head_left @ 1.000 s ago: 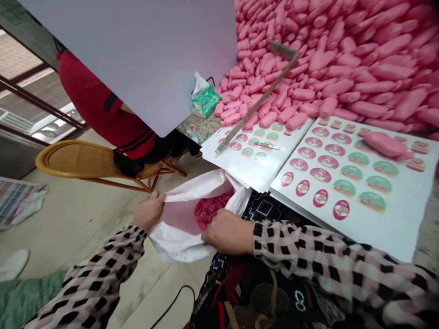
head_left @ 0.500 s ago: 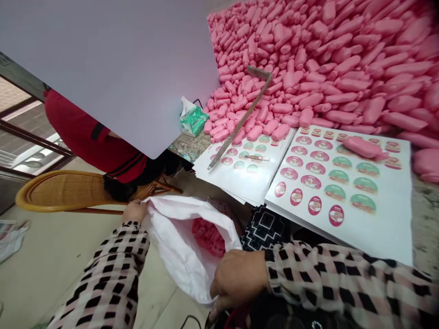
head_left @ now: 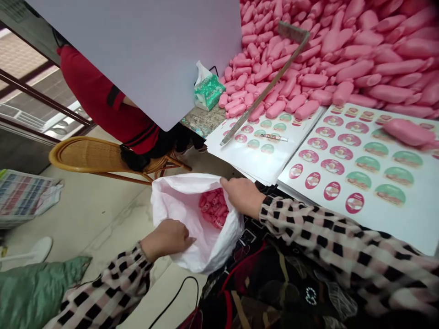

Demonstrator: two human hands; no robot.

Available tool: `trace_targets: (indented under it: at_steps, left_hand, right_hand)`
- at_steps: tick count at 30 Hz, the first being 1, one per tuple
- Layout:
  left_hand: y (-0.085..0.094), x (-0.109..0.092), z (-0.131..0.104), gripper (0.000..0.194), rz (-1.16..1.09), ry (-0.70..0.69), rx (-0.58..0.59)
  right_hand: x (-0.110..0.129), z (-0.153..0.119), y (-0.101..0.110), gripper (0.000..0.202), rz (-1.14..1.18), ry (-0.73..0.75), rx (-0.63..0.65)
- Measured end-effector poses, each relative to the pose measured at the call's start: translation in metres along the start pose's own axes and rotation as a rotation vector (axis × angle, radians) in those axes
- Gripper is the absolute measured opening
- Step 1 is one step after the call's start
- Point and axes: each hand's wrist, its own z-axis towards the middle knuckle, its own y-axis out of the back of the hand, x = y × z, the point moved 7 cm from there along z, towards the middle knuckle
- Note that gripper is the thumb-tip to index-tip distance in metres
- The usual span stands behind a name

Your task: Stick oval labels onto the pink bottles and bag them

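Head view: the left hand (head_left: 168, 237), fingers curled, grips the near-left rim of a crinkled white sack (head_left: 187, 180); the right hand (head_left: 242, 195) pinches its right rim. Rounded pink pieces (head_left: 214, 208) lie inside, below smooth printed sheets (head_left: 247, 157).

A wicker chair (head_left: 85, 154) stands on the pale floor (head_left: 89, 205). Upper left — a window (head_left: 20, 50) crossed by dark bars (head_left: 34, 92).
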Motion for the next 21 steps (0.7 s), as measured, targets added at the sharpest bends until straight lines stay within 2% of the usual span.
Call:
trace_targets:
  at_steps: [3, 6, 7, 9, 11, 12, 13, 15, 17, 21]
  left_hand:
    - [-0.009, 0.021, -0.009, 0.037, -0.011, 0.093, 0.047]
    - [0.005, 0.026, -0.006, 0.037, -0.033, 0.117, -0.034]
    - [0.016, 0.027, -0.002, 0.040, -0.031, 0.137, -0.104]
    - [0.046, 0.029, 0.007, 0.047, 0.026, 0.199, -0.338]
    - [0.076, 0.031, 0.016, 0.056, 0.141, 0.232, -0.596]
    - [0.086, 0.033, 0.022, 0.061, 0.199, 0.222, -0.680]
    - [0.093, 0.035, 0.029, 0.063, 0.244, 0.193, -0.714]
    - [0.095, 0.041, 0.048, 0.052, 0.283, 0.116, -0.671]
    - [0.094, 0.048, 0.063, 0.035, 0.293, 0.056, -0.616]
    - [0.090, 0.054, 0.078, 0.025, 0.298, -0.007, -0.599]
  right_hand:
    - [-0.019, 0.000, 0.011, 0.027, -0.006, -0.091, -0.091]
    - [-0.020, -0.003, 0.018, 0.025, -0.035, -0.100, -0.107]
    - [-0.017, -0.005, 0.021, 0.026, -0.055, -0.085, -0.123]
    - [-0.005, -0.011, 0.029, 0.027, -0.081, -0.009, -0.182]
    - [0.013, -0.021, 0.035, 0.023, -0.064, 0.149, -0.219]
    - [0.022, -0.027, 0.035, 0.024, -0.040, 0.253, -0.209]
    - [0.030, -0.034, 0.034, 0.030, -0.014, 0.356, -0.183]
    - [0.040, -0.047, 0.028, 0.043, 0.017, 0.517, -0.112]
    - [0.044, -0.055, 0.022, 0.045, 0.022, 0.590, -0.065]
    - [0.045, -0.058, 0.013, 0.023, -0.008, 0.598, -0.085]
